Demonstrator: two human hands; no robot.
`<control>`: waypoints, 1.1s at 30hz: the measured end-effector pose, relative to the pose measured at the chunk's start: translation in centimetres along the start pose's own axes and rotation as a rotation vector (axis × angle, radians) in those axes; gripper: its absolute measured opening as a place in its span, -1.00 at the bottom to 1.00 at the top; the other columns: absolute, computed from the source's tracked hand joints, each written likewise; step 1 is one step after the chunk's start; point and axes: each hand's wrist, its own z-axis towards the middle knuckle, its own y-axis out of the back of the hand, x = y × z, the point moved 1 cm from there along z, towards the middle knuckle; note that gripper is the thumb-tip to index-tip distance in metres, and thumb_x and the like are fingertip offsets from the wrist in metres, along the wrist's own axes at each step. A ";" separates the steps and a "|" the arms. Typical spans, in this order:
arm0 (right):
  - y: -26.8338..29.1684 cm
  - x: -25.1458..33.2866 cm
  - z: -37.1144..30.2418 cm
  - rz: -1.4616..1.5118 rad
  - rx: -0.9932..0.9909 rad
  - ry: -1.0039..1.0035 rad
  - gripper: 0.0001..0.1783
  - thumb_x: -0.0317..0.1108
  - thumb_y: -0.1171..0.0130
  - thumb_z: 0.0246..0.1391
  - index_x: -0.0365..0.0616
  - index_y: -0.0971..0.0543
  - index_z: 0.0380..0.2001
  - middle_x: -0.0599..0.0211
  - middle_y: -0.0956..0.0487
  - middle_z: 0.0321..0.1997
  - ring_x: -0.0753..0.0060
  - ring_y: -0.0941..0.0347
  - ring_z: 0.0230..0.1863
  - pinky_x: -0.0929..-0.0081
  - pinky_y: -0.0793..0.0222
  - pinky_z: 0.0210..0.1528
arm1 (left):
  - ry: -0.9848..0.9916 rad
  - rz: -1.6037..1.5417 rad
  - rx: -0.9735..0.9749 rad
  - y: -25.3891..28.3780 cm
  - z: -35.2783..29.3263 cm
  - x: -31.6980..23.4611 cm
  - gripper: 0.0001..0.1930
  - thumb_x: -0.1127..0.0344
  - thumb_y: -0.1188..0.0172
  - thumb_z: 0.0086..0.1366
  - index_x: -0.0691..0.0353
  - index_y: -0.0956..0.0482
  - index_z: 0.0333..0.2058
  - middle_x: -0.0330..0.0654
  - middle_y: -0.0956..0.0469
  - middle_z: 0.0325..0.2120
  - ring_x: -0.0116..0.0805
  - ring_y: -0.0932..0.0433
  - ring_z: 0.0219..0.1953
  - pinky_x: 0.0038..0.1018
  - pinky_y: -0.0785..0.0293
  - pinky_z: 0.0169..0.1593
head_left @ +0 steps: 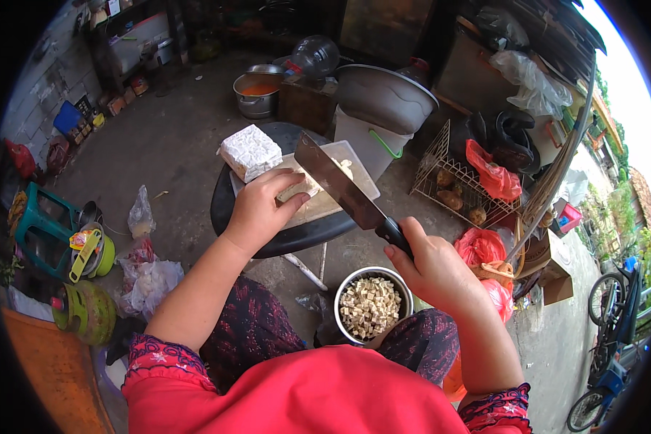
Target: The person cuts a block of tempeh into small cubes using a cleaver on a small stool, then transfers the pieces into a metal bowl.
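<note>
My right hand (434, 264) grips the black handle of a cleaver (343, 189), its wide blade slanting up and left over the white cutting board (365, 181). With curved fingers, my left hand (264, 206) holds a pale piece of tempeh (302, 189) on the board, just left of the blade. A bigger white block of tempeh (251, 152) rests at the board's left edge. Small pale scraps (346, 166) lie beyond the blade. The board sits on a round black stool (228, 206). Between my knees stands a metal bowl (373, 270) holding many small tempeh cubes (369, 307).
Beyond the stool are a pot (257, 106) with orange contents and a large grey basin (387, 90) on a white bucket. A wire rack (430, 181) and red plastic bags (481, 246) stand at right. Leftward are a green stool (40, 210), clear bags (152, 282) and a green gas cylinder (87, 315).
</note>
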 end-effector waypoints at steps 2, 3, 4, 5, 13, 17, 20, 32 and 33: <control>-0.2 0.3 0.1 -0.016 0.011 -0.013 -0.69 -0.22 0.00 0.14 -0.26 -0.23 -0.27 -0.14 -0.48 -0.61 -0.25 -0.44 -0.48 -0.04 -0.29 -0.43 | -0.002 -0.012 0.012 0.0 0.0 -0.2 -0.71 0.30 -0.29 0.06 0.27 -0.59 -0.22 -0.01 -0.56 -0.21 -0.09 -0.55 -0.15 -0.38 -0.44 -0.07; -0.4 0.5 0.1 -0.030 0.020 -0.026 -0.69 -0.23 0.01 0.14 -0.26 -0.23 -0.27 -0.14 -0.48 -0.61 -0.24 -0.44 -0.49 -0.04 -0.31 -0.43 | 0.028 -0.043 0.014 0.0 0.0 -0.4 -0.71 0.31 -0.29 0.05 0.27 -0.59 -0.22 -0.03 -0.56 -0.22 -0.10 -0.55 -0.16 -0.39 -0.46 -0.09; -0.4 1.0 0.0 -0.032 0.024 -0.030 -0.69 -0.23 0.01 0.14 -0.26 -0.23 -0.27 -0.14 -0.48 -0.61 -0.24 -0.44 -0.49 -0.04 -0.31 -0.43 | 0.059 -0.073 0.015 0.0 0.0 -0.5 -0.71 0.32 -0.29 0.05 0.26 -0.59 -0.22 -0.04 -0.57 -0.22 -0.12 -0.56 -0.18 -0.40 -0.47 -0.11; -0.5 1.6 -0.1 -0.068 0.054 -0.071 -0.69 -0.24 0.01 0.14 -0.27 -0.22 -0.27 -0.14 -0.48 -0.61 -0.25 -0.44 -0.49 -0.05 -0.32 -0.43 | 0.064 -0.074 0.017 0.0 0.0 -0.5 -0.71 0.32 -0.29 0.05 0.26 -0.59 -0.22 -0.04 -0.57 -0.22 -0.12 -0.56 -0.18 -0.40 -0.47 -0.11; -2.0 0.7 1.2 -0.135 0.176 -0.103 -0.69 -0.23 0.05 0.16 -0.31 -0.23 -0.28 -0.16 -0.49 -0.59 -0.23 -0.46 -0.50 -0.04 -0.34 -0.47 | -0.002 -0.020 -0.022 -0.5 -0.2 0.6 -0.72 0.35 -0.29 0.05 0.29 -0.59 -0.23 -0.03 -0.57 -0.22 -0.16 -0.57 -0.17 -0.41 -0.46 -0.08; -0.5 -0.1 2.3 0.077 0.227 -0.154 -0.68 -0.20 0.04 0.16 -0.29 -0.24 -0.28 -0.16 -0.50 -0.56 -0.25 -0.44 -0.48 -0.03 -0.31 -0.43 | -0.007 -0.018 -0.051 -0.6 -0.3 0.8 -0.71 0.34 -0.30 0.04 0.31 -0.58 -0.23 0.00 -0.56 -0.21 -0.14 -0.56 -0.14 -0.41 -0.45 -0.05; 0.2 -0.2 1.5 0.129 0.210 -0.146 -0.68 -0.19 0.02 0.15 -0.26 -0.25 -0.29 -0.15 -0.49 -0.57 -0.27 -0.42 -0.48 -0.03 -0.29 -0.41 | -0.019 -0.038 -0.082 -0.3 -0.6 0.8 -0.71 0.33 -0.31 0.05 0.31 -0.59 -0.24 0.01 -0.55 -0.18 -0.12 -0.55 -0.11 -0.40 -0.45 -0.06; -0.8 2.7 -0.1 -0.095 0.144 -0.113 -0.70 -0.26 0.03 0.14 -0.29 -0.23 -0.29 -0.12 -0.48 -0.63 -0.23 -0.46 -0.50 -0.03 -0.35 -0.44 | -0.011 -0.074 -0.071 -0.1 -1.0 0.6 -0.77 0.41 -0.29 0.06 0.29 -0.60 -0.27 -0.08 -0.56 -0.25 -0.33 -0.57 -0.33 -0.56 -0.50 -0.34; -1.2 2.4 0.1 -0.095 0.143 -0.118 -0.70 -0.26 0.03 0.14 -0.29 -0.23 -0.29 -0.12 -0.48 -0.63 -0.23 -0.46 -0.50 -0.03 -0.35 -0.44 | -0.023 -0.080 -0.072 -0.2 -1.0 0.7 -0.77 0.41 -0.29 0.06 0.30 -0.60 -0.26 -0.08 -0.56 -0.24 -0.33 -0.57 -0.32 -0.56 -0.51 -0.33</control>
